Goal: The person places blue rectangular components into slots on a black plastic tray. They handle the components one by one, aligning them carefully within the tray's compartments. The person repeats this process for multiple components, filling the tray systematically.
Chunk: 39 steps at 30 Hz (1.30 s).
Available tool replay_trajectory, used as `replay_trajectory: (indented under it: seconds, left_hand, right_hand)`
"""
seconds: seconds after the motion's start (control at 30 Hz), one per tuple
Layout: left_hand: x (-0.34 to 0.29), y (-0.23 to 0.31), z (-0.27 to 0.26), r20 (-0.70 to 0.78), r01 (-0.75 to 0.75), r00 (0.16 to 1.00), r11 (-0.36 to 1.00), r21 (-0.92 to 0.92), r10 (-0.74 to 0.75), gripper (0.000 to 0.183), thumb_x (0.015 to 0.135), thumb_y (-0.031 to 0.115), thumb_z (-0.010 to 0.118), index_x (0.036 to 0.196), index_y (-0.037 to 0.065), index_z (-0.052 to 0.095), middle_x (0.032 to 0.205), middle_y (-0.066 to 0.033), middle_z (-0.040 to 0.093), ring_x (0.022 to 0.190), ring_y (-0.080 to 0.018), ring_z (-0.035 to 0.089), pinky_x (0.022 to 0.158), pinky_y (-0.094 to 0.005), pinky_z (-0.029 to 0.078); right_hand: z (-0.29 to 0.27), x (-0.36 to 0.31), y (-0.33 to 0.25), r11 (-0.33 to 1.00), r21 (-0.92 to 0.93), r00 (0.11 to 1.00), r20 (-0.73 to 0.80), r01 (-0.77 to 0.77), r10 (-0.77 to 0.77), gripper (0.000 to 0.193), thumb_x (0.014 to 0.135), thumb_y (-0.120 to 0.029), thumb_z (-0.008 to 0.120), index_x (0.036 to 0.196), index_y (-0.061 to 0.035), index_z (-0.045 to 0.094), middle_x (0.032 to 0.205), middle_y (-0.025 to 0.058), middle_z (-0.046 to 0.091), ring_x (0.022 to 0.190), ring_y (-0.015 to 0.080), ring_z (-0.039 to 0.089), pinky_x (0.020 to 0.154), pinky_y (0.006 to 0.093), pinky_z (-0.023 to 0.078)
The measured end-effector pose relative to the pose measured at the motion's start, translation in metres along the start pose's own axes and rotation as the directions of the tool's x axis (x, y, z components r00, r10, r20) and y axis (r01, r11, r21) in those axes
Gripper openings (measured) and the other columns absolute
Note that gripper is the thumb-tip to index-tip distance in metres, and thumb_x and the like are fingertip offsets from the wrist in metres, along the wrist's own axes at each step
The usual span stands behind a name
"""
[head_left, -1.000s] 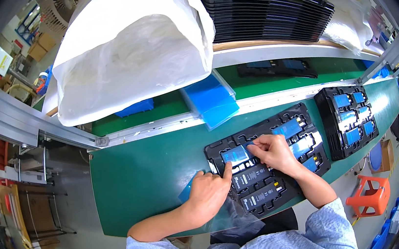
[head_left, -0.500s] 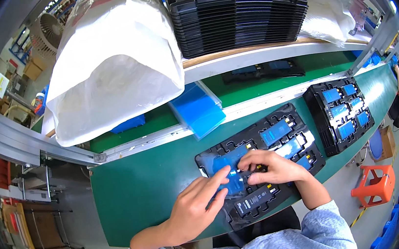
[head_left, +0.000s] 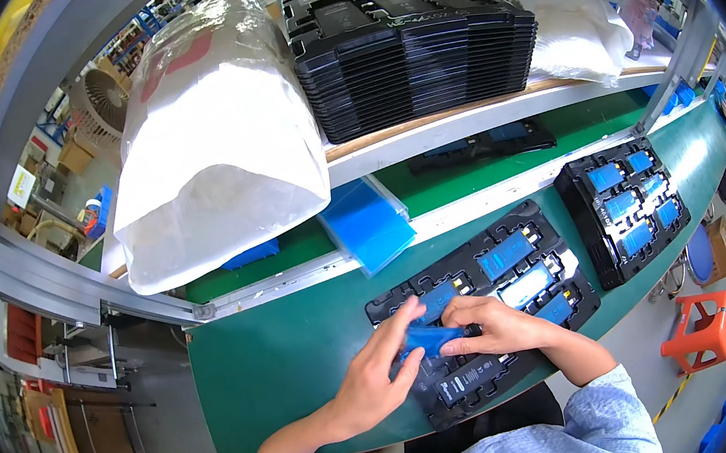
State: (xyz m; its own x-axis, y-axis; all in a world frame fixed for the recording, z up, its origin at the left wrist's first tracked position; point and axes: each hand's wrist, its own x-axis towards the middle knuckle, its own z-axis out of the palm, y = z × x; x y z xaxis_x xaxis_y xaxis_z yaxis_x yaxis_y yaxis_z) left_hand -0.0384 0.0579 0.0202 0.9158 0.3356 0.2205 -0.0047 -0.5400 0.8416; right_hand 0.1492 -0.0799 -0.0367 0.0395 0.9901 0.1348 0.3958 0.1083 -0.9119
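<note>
Plainly, the green-topped workbench (head_left: 290, 369) carries the work, with a wide black plastic tray (head_left: 465, 259) lying askew on it, left of a stack of similar black trays (head_left: 593, 240). The tray's moulded pockets hold flat rectangular batteries; four, such as the upper-right blue-faced battery (head_left: 507, 257), show blue, while the grey-black battery (head_left: 468, 382) nearest the person shows its dark face with pale markings.

The left hand (head_left: 378, 370) stands half open, index finger and thumb well parted, with film in the gap; whether it grips that film is hard to tell. The right hand (head_left: 492, 324) is nearly closed, its thumb and curled fingers pinching the film's right end. That translucent blue plastic film (head_left: 431, 338), the smallest thing here, sits between the two hands above the tray's left part, narrow, bunched and creased, with a bright sheen.

Half a second ago the film spreads wider and flatter over the left-hand pockets; now it is gathered up, and the blue-faced battery at the upper left (head_left: 439, 298) shows more clearly beyond it. The hands are also closer together.
</note>
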Motion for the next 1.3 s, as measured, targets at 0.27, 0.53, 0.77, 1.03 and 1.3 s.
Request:
replay_trajectory:
  seconds: [0.27,0.53,0.77,1.03,1.3]
  left_hand:
    - [0.005,-0.020,0.000,-0.104,0.196,0.962,0.903,-0.381,-0.253,0.064,0.082,-0.004,0.068,0.137,-0.001,0.036,0.095,-0.0116,0.068,0.090,-0.0140,0.065,0.083,-0.0275,0.052]
    - [0.004,-0.023,0.001,-0.162,0.173,0.956,0.917,-0.360,-0.244,0.059,0.082,-0.002,0.070,0.134,-0.002,0.041,0.093,-0.0128,0.070,0.084,-0.0139,0.067,0.077,-0.0265,0.055]
    - [0.007,-0.024,-0.003,0.081,0.368,0.905,0.674,-0.641,-0.417,0.050,0.086,0.002,0.067,0.130,-0.005,0.046,0.088,-0.0153,0.069,0.082,-0.0172,0.069,0.068,-0.0252,0.055]
    - [0.008,-0.030,0.006,-0.152,0.266,0.928,0.890,-0.371,-0.341,0.044,0.086,0.006,0.069,0.123,-0.004,0.050,0.074,-0.0086,0.070,0.068,-0.0126,0.068,0.058,-0.0223,0.052]
    - [0.005,-0.019,-0.031,-0.012,0.046,0.999,0.913,0.406,-0.045,0.024,0.088,0.031,0.064,0.082,0.008,0.067,0.054,-0.0086,0.059,0.048,-0.0261,0.059,0.046,-0.0345,0.046]
  right_hand:
    - [-0.006,0.000,-0.002,0.977,0.207,0.970,-0.226,-0.043,0.091,0.019,0.079,-0.016,0.077,0.085,-0.0001,0.068,0.081,0.0034,0.061,0.072,0.0109,0.053,0.062,0.0256,0.042]
    - [-0.004,-0.001,-0.007,0.935,0.354,0.942,-0.304,-0.025,0.141,0.018,0.083,-0.014,0.074,0.094,-0.0005,0.070,0.090,0.0033,0.061,0.075,0.0088,0.054,0.065,0.0237,0.044]
    - [0.002,-0.005,-0.005,0.814,0.573,0.913,-0.276,-0.096,0.302,0.018,0.087,-0.015,0.069,0.085,0.0030,0.067,0.085,0.0049,0.061,0.068,0.0062,0.054,0.058,0.0200,0.042]
    - [0.000,0.003,-0.011,0.995,0.094,0.897,-0.437,-0.023,0.062,0.017,0.087,-0.013,0.069,0.089,0.0036,0.069,0.087,0.0101,0.064,0.073,0.0111,0.058,0.061,0.0233,0.044]
    - [-0.023,-0.017,-0.002,0.829,0.522,0.829,-0.362,-0.198,0.426,0.018,0.092,-0.018,0.063,0.088,-0.0008,0.065,0.066,0.0012,0.061,0.052,0.0048,0.054,0.047,0.0179,0.042]
